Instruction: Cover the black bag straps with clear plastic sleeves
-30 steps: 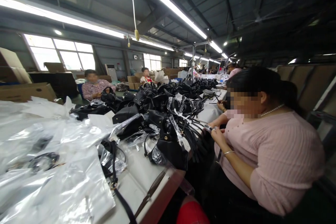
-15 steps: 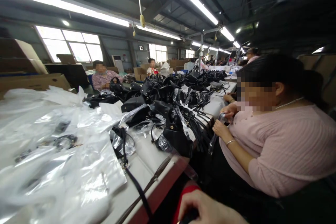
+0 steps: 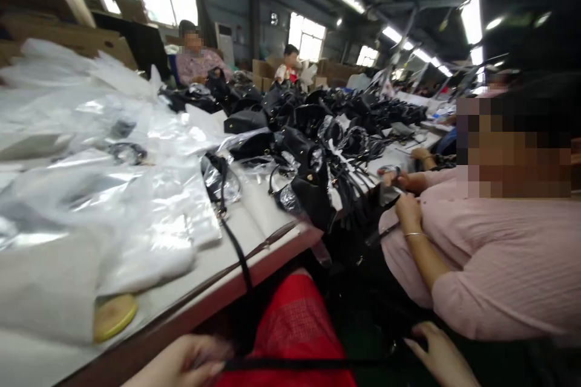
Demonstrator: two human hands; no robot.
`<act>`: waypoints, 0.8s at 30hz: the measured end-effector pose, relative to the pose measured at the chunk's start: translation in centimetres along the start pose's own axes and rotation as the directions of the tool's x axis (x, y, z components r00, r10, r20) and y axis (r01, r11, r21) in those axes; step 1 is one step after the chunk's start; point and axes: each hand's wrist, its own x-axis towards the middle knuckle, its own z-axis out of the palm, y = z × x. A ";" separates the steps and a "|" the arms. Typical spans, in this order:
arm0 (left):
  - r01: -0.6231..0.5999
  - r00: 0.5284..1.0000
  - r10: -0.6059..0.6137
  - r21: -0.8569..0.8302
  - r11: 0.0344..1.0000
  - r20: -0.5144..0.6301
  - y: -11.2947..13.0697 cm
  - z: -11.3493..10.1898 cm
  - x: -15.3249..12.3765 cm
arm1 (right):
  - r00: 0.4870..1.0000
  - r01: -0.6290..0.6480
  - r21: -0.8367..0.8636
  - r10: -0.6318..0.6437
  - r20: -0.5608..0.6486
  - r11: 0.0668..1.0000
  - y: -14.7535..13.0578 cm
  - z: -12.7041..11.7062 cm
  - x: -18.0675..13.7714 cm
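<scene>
Both hands occupy open room off the tabletop (image 3: pixel 252 202)'s near edge, your left hand (image 3: pixel 193 355) pinching a black strap (image 3: pixel 290 364) above red cloth (image 3: pixel 295 314), your right hand (image 3: pixel 442 354)'s hold unclear.

The white tabletop (image 3: pixel 255 211) has black bags (image 3: pixel 247 122) piled toward its far end, clear plastic bags (image 3: pixel 152 242) nearer, and a round yellow thing (image 3: pixel 117 317) by the near edge.

Wearer's hands (image 3: pixel 193 358): two; held strap (image 3: pixel 295 364): one; yellow roll (image 3: pixel 115 318): one; black bags (image 3: pixel 311 196): many, uncountable.
</scene>
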 end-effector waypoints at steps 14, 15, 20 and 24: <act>-0.290 0.889 0.163 0.250 0.924 0.427 2.7 7.0 1.4 | 0.960 -0.279 0.919 0.062 0.272 0.280 -16.8 8.2 -2.6; -0.261 0.893 0.139 0.242 0.935 0.428 2.4 6.4 1.4 | 0.960 -0.232 0.948 0.206 0.187 0.219 -16.0 7.2 -1.6; -0.304 0.841 0.192 0.149 0.941 0.506 2.1 6.6 1.9 | 0.967 -0.255 0.923 0.069 0.245 0.290 -17.7 6.9 -4.5; -0.411 0.809 0.336 0.056 0.910 0.483 2.0 7.5 2.2 | 0.911 -0.195 0.809 -0.204 0.359 0.554 -21.7 9.0 -8.7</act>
